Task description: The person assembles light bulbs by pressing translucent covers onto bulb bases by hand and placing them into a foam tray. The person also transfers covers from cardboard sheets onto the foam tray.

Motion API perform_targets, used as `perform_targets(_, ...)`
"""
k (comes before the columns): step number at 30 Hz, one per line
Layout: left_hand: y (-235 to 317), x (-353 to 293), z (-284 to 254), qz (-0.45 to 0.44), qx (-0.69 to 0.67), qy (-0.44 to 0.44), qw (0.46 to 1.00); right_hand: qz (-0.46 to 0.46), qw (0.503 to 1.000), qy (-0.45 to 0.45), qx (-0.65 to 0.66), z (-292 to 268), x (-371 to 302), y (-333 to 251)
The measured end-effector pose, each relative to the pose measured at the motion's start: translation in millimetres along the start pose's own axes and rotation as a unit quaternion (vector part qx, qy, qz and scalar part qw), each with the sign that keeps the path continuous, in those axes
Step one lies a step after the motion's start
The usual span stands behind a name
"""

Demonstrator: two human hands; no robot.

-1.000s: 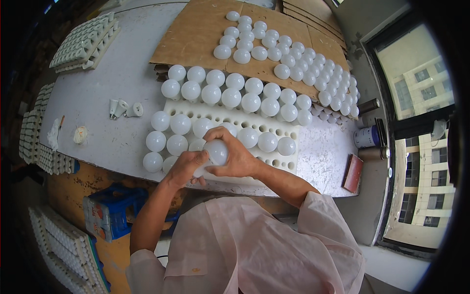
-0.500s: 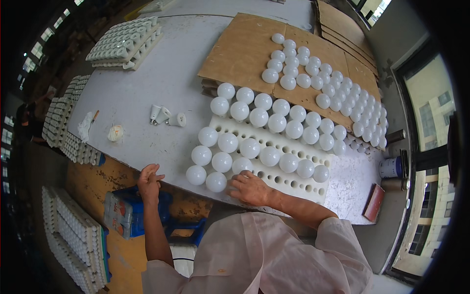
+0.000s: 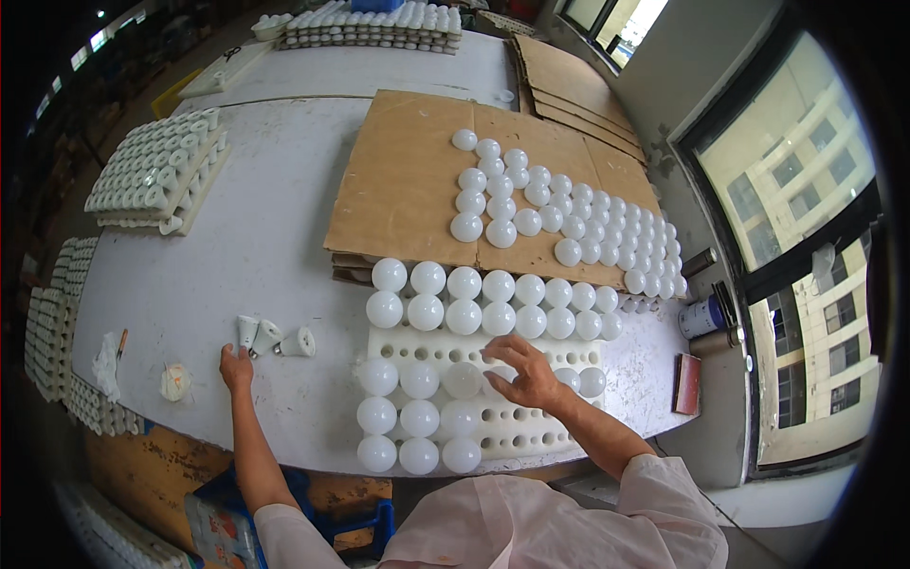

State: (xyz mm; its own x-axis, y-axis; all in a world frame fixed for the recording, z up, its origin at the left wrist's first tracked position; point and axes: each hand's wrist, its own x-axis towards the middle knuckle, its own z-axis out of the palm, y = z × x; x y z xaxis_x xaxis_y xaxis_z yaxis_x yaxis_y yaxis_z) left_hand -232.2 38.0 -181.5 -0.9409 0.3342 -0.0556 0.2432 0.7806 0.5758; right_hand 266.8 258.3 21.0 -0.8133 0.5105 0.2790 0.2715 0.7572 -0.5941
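Note:
Over a white foam tray [image 3: 531,446] with rows of holes, my right hand [image 3: 533,377] curves with thumb and fingers apart. Between them a white globe-shaped bulb cover [image 3: 499,382] shows in its row, partly hidden by the hand. More such covers [image 3: 418,417] fill the tray's left part, and two more rows [image 3: 463,316] stand along its far side. My left hand [image 3: 237,366] reaches over the table to three white bulb bases, its fingertips beside the nearest base [image 3: 247,331], fingers apart. The other bases [image 3: 266,335] [image 3: 300,342] lie just right of it.
Brown cardboard [image 3: 398,180] behind the tray carries many white covers [image 3: 592,228]. Stacked trays of bulb bases [image 3: 156,171] stand at the left. A string roll [image 3: 175,382] lies near the left edge. At the right are a paint can [image 3: 700,318] and a red box [image 3: 687,383].
My left hand has moved from the table's front edge out to the bulb bases. The right hand has gone from the nearest row to a farther one, uncovering a third cover there. The view has shifted.

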Motion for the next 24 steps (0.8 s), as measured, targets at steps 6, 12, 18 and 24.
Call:
perform_targets(6, -9.0, 43.0, 29.1, 0.049, 0.058, -0.086, 0.993, 0.176, 0.98, 0.092, -0.005, -13.1, 90.9, 73.2)
perform_targets(12, -14.7, 45.9, 18.1, 0.125, 0.03, -0.078, 0.989, 0.246, 0.955, -0.008, -0.165, 6.8, 187.1, 116.9)
perform_targets(18, -13.6, 11.1, -8.5, -0.043, -0.157, -0.098, 0.982, 0.276, 0.926, -0.056, -0.251, 20.0, 215.7, 118.7)
perform_targets(24, -22.5, -55.2, -42.2, -0.035, -0.611, -0.109, 0.784, 0.229, 0.945, 0.156, 0.177, -14.9, 173.0, 121.6)
